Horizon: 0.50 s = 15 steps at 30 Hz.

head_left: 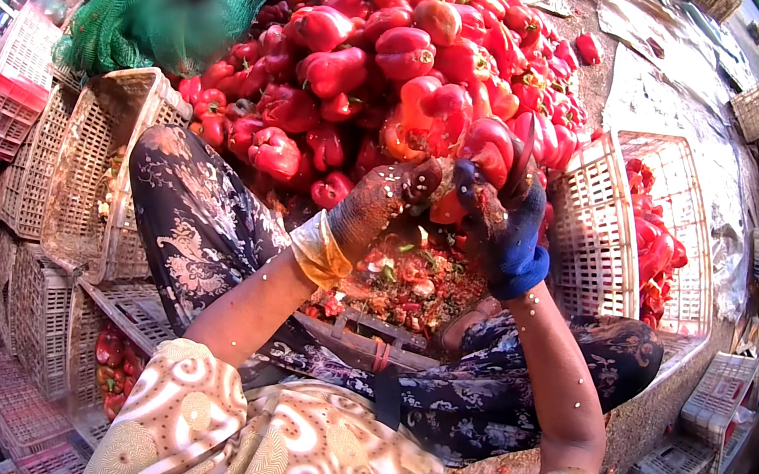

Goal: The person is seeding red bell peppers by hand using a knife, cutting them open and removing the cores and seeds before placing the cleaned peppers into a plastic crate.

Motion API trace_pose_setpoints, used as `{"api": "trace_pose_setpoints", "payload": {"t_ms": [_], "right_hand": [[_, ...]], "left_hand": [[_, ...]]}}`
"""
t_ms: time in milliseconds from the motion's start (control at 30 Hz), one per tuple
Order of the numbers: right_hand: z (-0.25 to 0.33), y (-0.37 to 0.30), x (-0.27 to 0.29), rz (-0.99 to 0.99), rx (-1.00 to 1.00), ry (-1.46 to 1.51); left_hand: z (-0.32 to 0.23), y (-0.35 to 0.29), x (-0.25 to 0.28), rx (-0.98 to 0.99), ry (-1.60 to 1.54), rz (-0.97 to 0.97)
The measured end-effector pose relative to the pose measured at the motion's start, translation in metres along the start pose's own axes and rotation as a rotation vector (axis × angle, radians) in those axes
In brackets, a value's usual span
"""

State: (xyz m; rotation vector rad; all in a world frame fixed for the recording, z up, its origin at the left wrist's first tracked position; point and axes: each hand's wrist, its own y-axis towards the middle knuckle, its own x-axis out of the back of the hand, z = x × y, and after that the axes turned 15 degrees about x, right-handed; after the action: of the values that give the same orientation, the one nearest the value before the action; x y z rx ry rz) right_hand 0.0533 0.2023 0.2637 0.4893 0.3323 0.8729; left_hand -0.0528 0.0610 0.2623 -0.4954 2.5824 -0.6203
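Note:
Both my hands are raised in front of a heap of red bell peppers (332, 71). My left hand (381, 202), in a soiled glove with a pale orange cuff, has its fingers curled together; what they hold is hard to make out. My right hand (510, 228) wears a blue glove and is closed, with a dark curved knife blade (522, 159) rising from it. A red bell pepper (489, 147) rests against the right thumb, beside the blade. Just left of it, an opened pepper (426, 115) shows its hollow inside. Wet scraps (419, 270) lie below my hands.
Close on my right, a tilted plastic crate (593, 236) holds red pepper pieces (651, 249). Another crate (91, 176) stands at my left, beside stacked crates (32, 166). Green netting (123, 19) lies at the far left of the heap. A low wooden edge (362, 336) runs between my legs.

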Motion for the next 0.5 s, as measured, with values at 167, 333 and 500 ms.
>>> {"api": "trace_pose_setpoints", "payload": {"t_ms": [167, 333, 500], "right_hand": [[-0.008, -0.01, -0.003, 0.164, 0.319, -0.286], [-0.003, -0.01, 0.002, 0.179, 0.41, -0.337], [-0.002, -0.006, 0.001, 0.097, 0.376, -0.377]], "left_hand": [[0.009, 0.013, 0.012, -0.025, -0.127, 0.063], [0.029, 0.023, -0.001, -0.365, -0.238, 0.213], [0.041, 0.03, -0.001, -0.16, -0.603, 0.355]]}}
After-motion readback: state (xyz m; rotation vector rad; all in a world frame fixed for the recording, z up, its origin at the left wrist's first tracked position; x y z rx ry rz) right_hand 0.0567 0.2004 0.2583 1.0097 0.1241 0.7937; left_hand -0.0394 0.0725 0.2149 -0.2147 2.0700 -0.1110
